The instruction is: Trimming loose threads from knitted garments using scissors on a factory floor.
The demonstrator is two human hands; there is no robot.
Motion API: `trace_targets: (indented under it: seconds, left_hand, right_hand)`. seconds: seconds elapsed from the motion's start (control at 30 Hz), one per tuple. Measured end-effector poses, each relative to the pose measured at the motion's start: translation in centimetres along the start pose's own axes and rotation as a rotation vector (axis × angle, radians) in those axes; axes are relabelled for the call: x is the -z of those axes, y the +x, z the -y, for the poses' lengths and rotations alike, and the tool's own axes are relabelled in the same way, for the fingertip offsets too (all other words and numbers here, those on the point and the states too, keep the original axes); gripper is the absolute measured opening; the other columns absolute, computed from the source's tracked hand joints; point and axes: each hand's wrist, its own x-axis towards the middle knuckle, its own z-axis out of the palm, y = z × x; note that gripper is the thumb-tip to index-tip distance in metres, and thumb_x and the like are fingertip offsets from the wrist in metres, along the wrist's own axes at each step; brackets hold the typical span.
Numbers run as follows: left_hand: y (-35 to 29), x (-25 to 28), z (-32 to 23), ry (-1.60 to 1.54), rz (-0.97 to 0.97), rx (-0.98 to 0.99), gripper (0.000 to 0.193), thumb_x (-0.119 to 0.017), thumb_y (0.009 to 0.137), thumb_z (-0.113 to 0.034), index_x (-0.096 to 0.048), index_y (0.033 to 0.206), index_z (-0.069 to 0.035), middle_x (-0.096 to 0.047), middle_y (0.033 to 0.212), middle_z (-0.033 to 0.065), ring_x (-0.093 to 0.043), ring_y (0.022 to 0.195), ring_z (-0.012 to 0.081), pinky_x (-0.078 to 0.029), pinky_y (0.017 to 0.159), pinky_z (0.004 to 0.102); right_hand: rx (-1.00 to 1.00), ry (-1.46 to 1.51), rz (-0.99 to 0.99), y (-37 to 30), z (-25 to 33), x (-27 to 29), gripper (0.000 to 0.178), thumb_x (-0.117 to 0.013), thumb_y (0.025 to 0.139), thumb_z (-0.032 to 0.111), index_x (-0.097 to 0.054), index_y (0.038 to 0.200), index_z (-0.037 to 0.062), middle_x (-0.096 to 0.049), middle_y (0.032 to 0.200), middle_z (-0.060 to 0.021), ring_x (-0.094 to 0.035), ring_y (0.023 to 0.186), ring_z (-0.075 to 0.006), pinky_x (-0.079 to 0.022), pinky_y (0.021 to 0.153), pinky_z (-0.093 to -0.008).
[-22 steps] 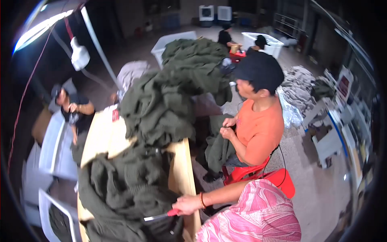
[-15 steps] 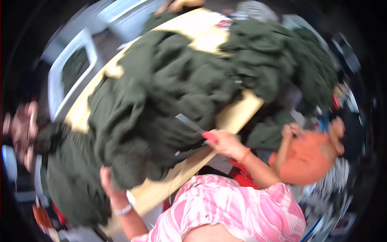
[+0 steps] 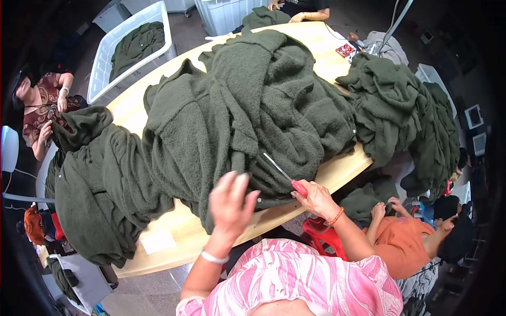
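Blade (image 3: 276, 166) projects forward from the right hand (image 3: 315, 199), closed around its red handle (image 3: 299, 187), presumably for reach. Left hand (image 3: 229, 204), open and apparently empty, is near green garments (image 3: 182, 118) heaped on the table (image 3: 341, 169).

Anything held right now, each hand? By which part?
Right hand: a thin-bladed tool, gripped by its red handle, blade clear of the fingers. Left hand: open, nothing visible in it.

Bright light falling on pale wooden bench (image 3: 345, 169), dim periphery, soft shadows in dark-green knit garments (image 3: 279, 89), left fingers (image 3: 240, 187) slightly blurred, fisheye curvature, blackened rim
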Motion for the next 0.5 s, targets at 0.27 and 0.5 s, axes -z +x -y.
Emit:
trace_targets:
  seconds: [0.27,0.5]
  left_hand:
    - [5.4,-5.4,8.2,0.135,0.151,0.268,0.048,-0.062,0.076,0.002,-0.058,0.123,-0.008,-0.060,0.119,0.0151,-0.062,0.096,0.0309,-0.050,0.084,0.0361]
    - [-7.2,9.7,24.6,-0.012,-0.383,0.727,0.026,-0.054,0.092,0.004,-0.058,0.118,0.005,-0.065,0.112,0.0103,-0.060,0.099,0.0154,-0.047,0.092,0.0294]
  right_hand:
    - [-0.127,0.049,-0.093,-0.2,-0.7,1.3,0.031,-0.064,0.090,0.028,-0.060,0.112,0.0071,-0.067,0.090,-0.0205,-0.064,0.087,-0.0425,-0.052,0.075,-0.0474]
    - [-0.082,0.067,-0.083,-0.9,-1.1,1.3,0.028,-0.065,0.089,0.025,-0.060,0.110,0.0059,-0.065,0.085,-0.0214,-0.063,0.083,-0.0430,-0.050,0.071,-0.0478]
